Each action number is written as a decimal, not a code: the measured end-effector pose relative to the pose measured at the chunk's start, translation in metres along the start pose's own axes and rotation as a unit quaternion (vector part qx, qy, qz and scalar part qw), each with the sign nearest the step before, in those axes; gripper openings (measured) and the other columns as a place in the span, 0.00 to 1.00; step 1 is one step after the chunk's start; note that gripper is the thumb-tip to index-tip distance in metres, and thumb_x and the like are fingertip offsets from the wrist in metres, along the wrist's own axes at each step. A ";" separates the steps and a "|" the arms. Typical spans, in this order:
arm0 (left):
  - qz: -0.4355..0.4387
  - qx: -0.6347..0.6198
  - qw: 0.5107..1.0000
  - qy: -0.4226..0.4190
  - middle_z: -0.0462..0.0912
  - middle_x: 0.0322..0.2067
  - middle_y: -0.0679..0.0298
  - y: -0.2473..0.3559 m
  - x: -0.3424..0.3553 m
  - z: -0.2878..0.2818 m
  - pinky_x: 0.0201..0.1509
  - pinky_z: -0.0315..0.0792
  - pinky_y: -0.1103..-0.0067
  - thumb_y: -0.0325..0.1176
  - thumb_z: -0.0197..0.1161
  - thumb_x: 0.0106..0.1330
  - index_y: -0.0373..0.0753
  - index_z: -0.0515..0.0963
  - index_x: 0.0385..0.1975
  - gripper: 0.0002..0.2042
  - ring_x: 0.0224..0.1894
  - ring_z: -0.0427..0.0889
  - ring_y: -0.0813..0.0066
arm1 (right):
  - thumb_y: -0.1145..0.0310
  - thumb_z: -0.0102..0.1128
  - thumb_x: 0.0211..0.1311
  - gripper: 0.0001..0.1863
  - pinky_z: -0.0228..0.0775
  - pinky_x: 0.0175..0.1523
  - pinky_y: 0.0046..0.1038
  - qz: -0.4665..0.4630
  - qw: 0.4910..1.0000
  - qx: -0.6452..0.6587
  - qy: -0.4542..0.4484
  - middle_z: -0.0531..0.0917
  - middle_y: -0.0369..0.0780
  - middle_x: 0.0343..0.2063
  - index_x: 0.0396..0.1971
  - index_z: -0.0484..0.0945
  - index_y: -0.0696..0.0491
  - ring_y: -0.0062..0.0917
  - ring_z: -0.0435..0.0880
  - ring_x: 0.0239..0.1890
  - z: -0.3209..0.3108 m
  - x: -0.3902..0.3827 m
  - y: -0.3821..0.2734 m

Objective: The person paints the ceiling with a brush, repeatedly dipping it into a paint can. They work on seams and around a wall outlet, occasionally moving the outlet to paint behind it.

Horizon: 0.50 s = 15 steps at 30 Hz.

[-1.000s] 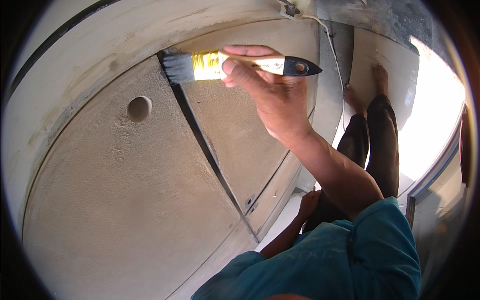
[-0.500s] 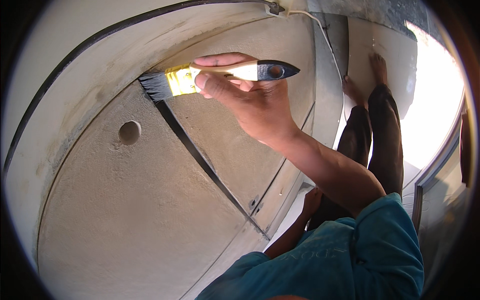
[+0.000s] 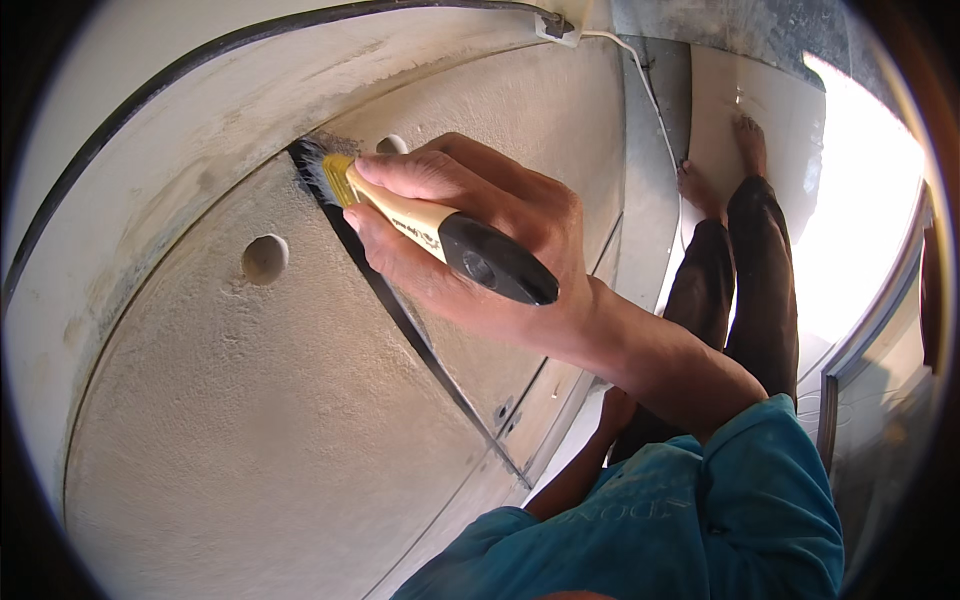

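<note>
My right hand (image 3: 480, 250) is shut on a paintbrush (image 3: 440, 235) that has a cream handle, a black end and a yellow band. Its black bristles (image 3: 312, 165) press into the top of the dark gap (image 3: 420, 350) between two pale, rough panels, just under the frame. The left panel (image 3: 250, 430) has a round hole (image 3: 265, 258). A second hole (image 3: 392, 145) shows just above my fingers. My left hand (image 3: 615, 408) hangs low beside my leg, mostly hidden behind my right forearm.
A black cable (image 3: 200, 60) runs along the pale frame above the panels. A white wire with a clip (image 3: 555, 25) drops down at the upper right. My bare feet (image 3: 745, 140) and dark trousers stand on a white floor, with a door frame (image 3: 880, 330) at the right.
The brush has moved up the gap to its top end, and the handle now points toward me instead of lying sideways. The view has moved closer to the panels.
</note>
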<state>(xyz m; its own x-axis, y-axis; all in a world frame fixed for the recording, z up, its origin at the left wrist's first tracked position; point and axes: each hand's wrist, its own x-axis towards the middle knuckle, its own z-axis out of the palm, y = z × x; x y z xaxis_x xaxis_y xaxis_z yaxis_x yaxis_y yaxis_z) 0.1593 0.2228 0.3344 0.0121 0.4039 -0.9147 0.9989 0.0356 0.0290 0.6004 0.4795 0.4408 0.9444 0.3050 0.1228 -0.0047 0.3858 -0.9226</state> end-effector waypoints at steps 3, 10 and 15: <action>-0.040 -0.036 0.998 -0.017 0.85 0.41 0.40 0.009 -0.002 -0.007 0.52 0.75 0.59 0.41 0.52 0.71 0.29 0.81 0.44 0.19 0.49 0.83 0.41 | 0.76 0.77 0.54 0.16 0.84 0.31 0.21 0.029 0.999 0.022 -0.014 0.89 0.45 0.32 0.43 0.83 0.60 0.25 0.90 0.30 -0.003 0.002 -0.004; -0.062 -0.048 0.997 0.001 0.85 0.39 0.40 0.016 -0.001 -0.010 0.49 0.75 0.61 0.45 0.52 0.73 0.29 0.81 0.41 0.21 0.46 0.85 0.44 | 0.75 0.75 0.57 0.16 0.84 0.34 0.21 0.018 0.999 0.020 -0.032 0.89 0.46 0.33 0.45 0.82 0.60 0.26 0.91 0.32 -0.005 0.007 -0.006; -0.017 -0.044 0.998 0.039 0.85 0.37 0.40 0.031 -0.010 -0.015 0.48 0.75 0.61 0.47 0.52 0.75 0.30 0.82 0.41 0.23 0.43 0.86 0.46 | 0.74 0.74 0.59 0.14 0.84 0.35 0.22 -0.002 0.996 0.089 0.002 0.89 0.46 0.33 0.44 0.82 0.59 0.25 0.91 0.34 -0.001 0.004 0.008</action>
<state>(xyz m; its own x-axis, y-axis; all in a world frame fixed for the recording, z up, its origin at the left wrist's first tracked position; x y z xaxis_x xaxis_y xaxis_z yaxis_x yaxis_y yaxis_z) 0.1893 0.2339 0.3503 -0.0279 0.4705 -0.8820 0.9909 0.1294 0.0376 0.6043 0.4830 0.4332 0.9455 0.3008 0.1245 -0.0594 0.5356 -0.8424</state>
